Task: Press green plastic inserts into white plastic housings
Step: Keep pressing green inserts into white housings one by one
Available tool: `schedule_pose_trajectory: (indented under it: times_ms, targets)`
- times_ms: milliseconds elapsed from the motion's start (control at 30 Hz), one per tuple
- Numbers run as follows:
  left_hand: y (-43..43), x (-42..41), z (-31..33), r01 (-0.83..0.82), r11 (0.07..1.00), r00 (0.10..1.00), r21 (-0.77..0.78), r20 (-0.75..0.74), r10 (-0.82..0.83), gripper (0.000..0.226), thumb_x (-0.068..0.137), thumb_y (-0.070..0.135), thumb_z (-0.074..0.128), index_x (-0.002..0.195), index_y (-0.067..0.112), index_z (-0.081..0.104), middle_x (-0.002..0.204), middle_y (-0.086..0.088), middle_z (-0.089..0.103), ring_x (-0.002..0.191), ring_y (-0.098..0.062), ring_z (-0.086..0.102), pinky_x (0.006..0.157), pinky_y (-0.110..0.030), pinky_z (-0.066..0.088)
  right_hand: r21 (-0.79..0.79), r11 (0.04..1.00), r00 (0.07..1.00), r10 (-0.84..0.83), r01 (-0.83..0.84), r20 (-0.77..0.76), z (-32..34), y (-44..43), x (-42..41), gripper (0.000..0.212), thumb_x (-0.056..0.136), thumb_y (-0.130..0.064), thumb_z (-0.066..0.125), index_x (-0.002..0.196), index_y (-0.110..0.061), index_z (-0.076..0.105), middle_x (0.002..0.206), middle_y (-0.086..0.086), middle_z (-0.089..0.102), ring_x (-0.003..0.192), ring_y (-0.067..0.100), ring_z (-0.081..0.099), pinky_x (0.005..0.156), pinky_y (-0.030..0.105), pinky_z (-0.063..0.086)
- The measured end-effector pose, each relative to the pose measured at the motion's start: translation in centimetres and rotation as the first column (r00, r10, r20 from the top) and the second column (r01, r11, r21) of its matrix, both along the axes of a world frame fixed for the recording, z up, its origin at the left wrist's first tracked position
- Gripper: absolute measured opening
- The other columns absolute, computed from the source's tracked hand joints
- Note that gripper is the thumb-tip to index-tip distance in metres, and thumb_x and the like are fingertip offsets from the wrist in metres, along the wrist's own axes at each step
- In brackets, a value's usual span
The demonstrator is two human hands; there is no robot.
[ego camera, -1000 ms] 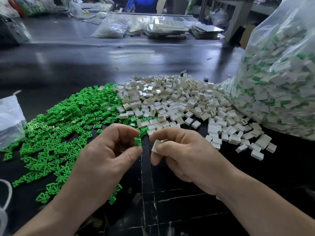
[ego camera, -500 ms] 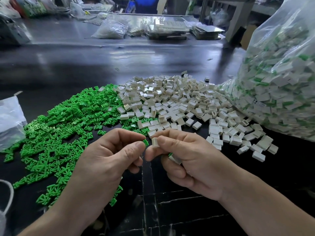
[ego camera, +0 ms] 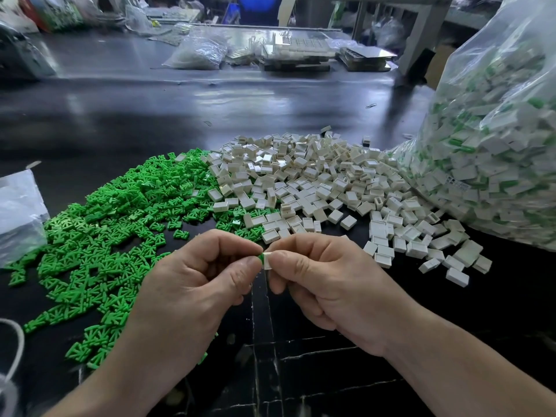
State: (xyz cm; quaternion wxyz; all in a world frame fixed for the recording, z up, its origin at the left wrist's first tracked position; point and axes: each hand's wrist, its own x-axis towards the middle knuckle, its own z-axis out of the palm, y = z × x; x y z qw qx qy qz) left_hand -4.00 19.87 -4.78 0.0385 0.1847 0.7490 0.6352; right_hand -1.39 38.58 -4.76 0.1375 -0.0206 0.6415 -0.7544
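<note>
Dark worktable (ego camera: 270, 115) | left hand (ego camera: 192, 284) pinches green insert (ego camera: 259, 257) | right hand (ego camera: 328, 281) pinches white housing (ego camera: 267, 260) | likely light, stiff, small; best held by edges

Small green insert (ego camera: 259, 257) butts against white housing (ego camera: 267, 260); green pile (ego camera: 120, 224) lies beside white pile (ego camera: 316, 188).

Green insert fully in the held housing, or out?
Partly out: green insert shows beside the white housing, left hand pinching it, right hand holding housing.

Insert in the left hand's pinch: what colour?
Green insert, pinched by the left hand against the white housing in the right hand; head view.
</note>
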Motion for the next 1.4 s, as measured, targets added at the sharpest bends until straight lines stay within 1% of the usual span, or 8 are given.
schedule_pose_trajectory:
  times_ms: [267, 400, 567, 767, 900, 1033, 1233, 1400]
  targets:
    - [-0.2, -0.2, 0.2, 0.085, 0.970, 0.971, 0.228, 0.198, -0.132, 0.031, 0.076, 0.042, 0.075, 0.097, 0.020, 0.074, 0.072, -0.010, 0.066, 0.063, -0.022, 0.064, 0.052, -0.027, 0.051, -0.032, 0.999, 0.999, 0.024, -0.025, -0.038, 0.3, 0.0, 0.3, 0.013, 0.096, -0.027, 0.063, 0.089, -0.020, 0.072, 0.071, 0.003, 0.060, 0.043, 0.010, 0.037, 0.035, 0.019, 0.026]
    - [0.4, 0.0, 0.4, 0.135, 0.866, 0.855, 0.482, 0.385, -0.348, 0.051, 0.068, 0.040, 0.085, 0.108, 0.012, 0.071, 0.066, -0.010, 0.064, 0.053, -0.020, 0.062, 0.042, -0.026, 0.049, -0.088, 0.995, 0.999, 0.051, -0.052, -0.020, 0.2, -0.1, 0.4, 0.017, 0.093, -0.026, 0.064, 0.090, -0.011, 0.068, 0.073, 0.009, 0.055, 0.042, 0.008, 0.037, 0.034, 0.018, 0.027]
    - [0.6, 0.0, 0.5, 0.126, 0.769, 0.735, 0.626, 0.462, -0.497, 0.048, 0.064, 0.032, 0.089, 0.102, 0.009, 0.072, 0.064, -0.012, 0.065, 0.050, -0.021, 0.066, 0.040, -0.026, 0.052, -0.157, 0.984, 0.994, 0.096, -0.087, 0.051, 0.1, -0.2, 0.4, 0.043, 0.092, -0.027, 0.063, 0.115, 0.008, 0.056, 0.070, 0.006, 0.054, 0.041, 0.006, 0.037, 0.032, 0.017, 0.026]
    - [0.6, 0.1, 0.7, 0.074, 0.746, 0.656, 0.662, 0.531, -0.537, 0.047, 0.053, 0.026, 0.095, 0.092, 0.008, 0.074, 0.060, -0.014, 0.063, 0.045, -0.022, 0.064, 0.036, -0.026, 0.051, -0.125, 0.984, 0.987, 0.135, -0.124, 0.084, 0.4, 0.2, 0.4, 0.024, 0.092, -0.025, 0.065, 0.102, -0.003, 0.066, 0.067, 0.003, 0.057, 0.041, 0.005, 0.037, 0.032, 0.018, 0.024]
    - [0.8, 0.1, 0.6, 0.065, 0.747, 0.660, 0.661, 0.533, -0.529, 0.047, 0.050, 0.025, 0.095, 0.088, 0.009, 0.073, 0.056, -0.014, 0.062, 0.041, -0.022, 0.062, 0.035, -0.025, 0.050, -0.095, 0.989, 0.989, 0.124, -0.116, 0.082, 0.7, 0.1, 0.5, 0.016, 0.090, -0.026, 0.066, 0.096, -0.012, 0.069, 0.066, 0.003, 0.057, 0.041, 0.007, 0.036, 0.034, 0.021, 0.022]
    - [1.2, 0.4, 0.3, 0.060, 0.713, 0.704, 0.698, 0.477, -0.526, 0.042, 0.056, 0.024, 0.094, 0.089, 0.011, 0.073, 0.054, -0.012, 0.062, 0.042, -0.022, 0.063, 0.038, -0.026, 0.051, -0.155, 0.985, 0.992, 0.088, -0.073, 0.090, 0.7, -0.5, 0.6, 0.031, 0.088, -0.026, 0.066, 0.102, 0.002, 0.063, 0.064, 0.003, 0.054, 0.040, 0.006, 0.034, 0.033, 0.021, 0.019]
    - [1.3, 0.2, -0.1, 0.156, 0.555, 0.664, 0.817, 0.330, -0.672, 0.024, 0.089, 0.023, 0.069, 0.110, 0.011, 0.068, 0.071, -0.011, 0.070, 0.061, -0.022, 0.071, 0.050, -0.029, 0.058, -0.254, 0.965, 0.996, 0.079, -0.067, 0.035, 1.1, -1.0, 0.8, 0.015, 0.092, -0.028, 0.062, 0.088, -0.014, 0.067, 0.067, 0.003, 0.058, 0.039, 0.005, 0.035, 0.032, 0.018, 0.020]
    - [0.9, -0.1, -0.4, 0.172, 0.586, 0.661, 0.792, 0.349, -0.665, 0.017, 0.088, 0.018, 0.071, 0.103, 0.012, 0.070, 0.068, -0.011, 0.070, 0.059, -0.023, 0.071, 0.048, -0.029, 0.057, -0.196, 0.978, 0.994, 0.086, -0.071, 0.069, 1.0, -0.9, 0.8, 0.037, 0.090, -0.028, 0.064, 0.112, 0.001, 0.061, 0.064, 0.002, 0.054, 0.039, 0.006, 0.034, 0.033, 0.020, 0.020]
